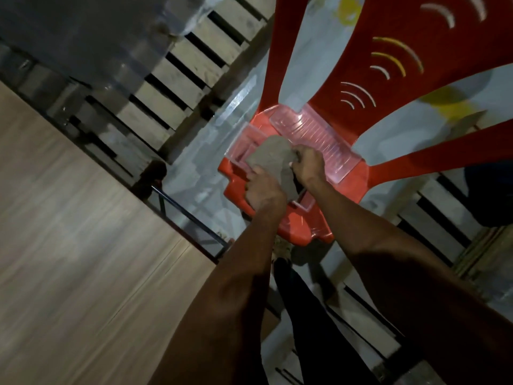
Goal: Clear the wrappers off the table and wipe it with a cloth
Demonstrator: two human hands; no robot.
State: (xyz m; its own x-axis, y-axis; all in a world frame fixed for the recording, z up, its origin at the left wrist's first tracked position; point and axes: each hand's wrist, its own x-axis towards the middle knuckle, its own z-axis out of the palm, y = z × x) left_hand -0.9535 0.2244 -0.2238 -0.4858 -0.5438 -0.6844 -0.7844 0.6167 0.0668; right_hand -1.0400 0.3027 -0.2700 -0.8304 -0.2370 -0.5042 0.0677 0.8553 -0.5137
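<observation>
Home room, red plastic chair, wooden table

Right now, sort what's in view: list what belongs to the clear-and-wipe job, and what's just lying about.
Belongs to the job:
- grey cloth, held over the chair seat
- left hand and right hand, both gripping the cloth
- wooden table, no wrappers visible on it

Just lying about:
- red plastic chair
- clear plastic tray on the chair seat
- wooden slatted pallets

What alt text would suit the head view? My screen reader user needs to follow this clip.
Both hands hold a grey cloth above the seat of a red plastic chair, the left hand gripping its lower edge and the right hand its upper corner. A wooden table fills the left side.
</observation>
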